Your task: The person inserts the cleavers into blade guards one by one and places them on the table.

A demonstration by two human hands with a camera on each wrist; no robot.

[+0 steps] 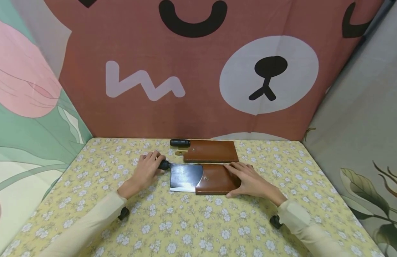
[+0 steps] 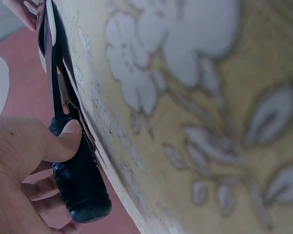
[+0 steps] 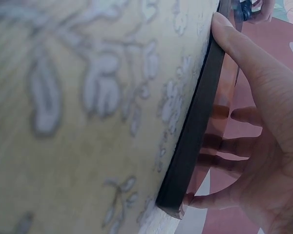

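A cleaver with a wide steel blade (image 1: 183, 175) lies partly inside a brown leather sheath (image 1: 214, 180); the sheath hides the rest of the blade. My left hand (image 1: 147, 168) grips the black handle (image 2: 80, 183), thumb along its side and fingers curled around it. At the sheath's right end, my right hand (image 1: 248, 180) holds the leather between thumb and fingers. Its thumb (image 3: 227, 31) presses the near edge, while the fingertips rest on the brown face and far edge. Part of the sheath's right end is hidden under this hand.
Just behind lies a second brown sheath (image 1: 214, 150) with a black handle (image 1: 180, 142) and a tan strap (image 1: 180, 153) at its left end. A yellow flowered cloth (image 1: 185, 228) covers the table. Printed fabric (image 1: 147, 117) hangs along the table's back edge and both sides.
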